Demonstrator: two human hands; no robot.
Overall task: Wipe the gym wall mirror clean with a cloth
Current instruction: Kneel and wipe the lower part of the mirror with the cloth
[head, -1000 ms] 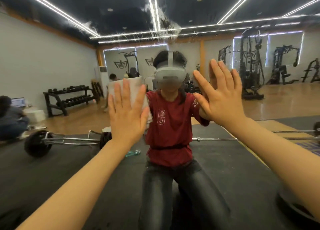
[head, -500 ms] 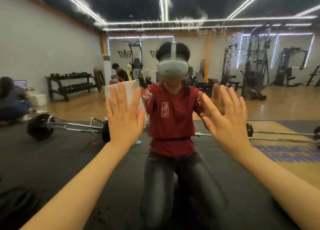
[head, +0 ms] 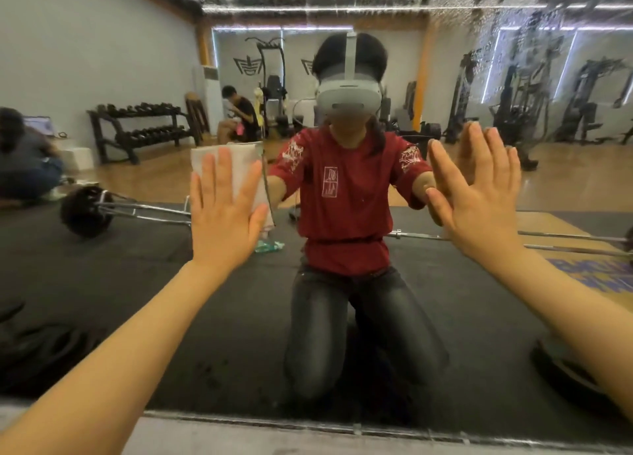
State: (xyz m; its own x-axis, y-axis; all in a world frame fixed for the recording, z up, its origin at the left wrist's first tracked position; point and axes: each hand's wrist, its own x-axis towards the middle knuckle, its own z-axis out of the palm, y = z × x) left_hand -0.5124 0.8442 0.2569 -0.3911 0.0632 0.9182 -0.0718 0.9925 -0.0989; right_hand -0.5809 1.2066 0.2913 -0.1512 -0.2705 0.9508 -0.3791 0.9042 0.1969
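The wall mirror fills almost the whole view and reflects a kneeling person in a red shirt and the gym behind. My left hand presses a folded white cloth flat against the glass with straight, spread fingers. My right hand is held up with straight fingers, its fingertips touching or nearly touching the glass, and holds nothing. Wet spray droplets cover the upper part of the mirror, mostly at the upper right.
The mirror's bottom edge meets a grey floor strip near the bottom of the view. Reflected in the glass are a barbell, a dumbbell rack, weight machines and two seated people. A green bottle's reflection lies beside my left wrist.
Both hands and the cloth have slid down the mirror, and my view has dropped with them, so the mirror's bottom edge now shows.
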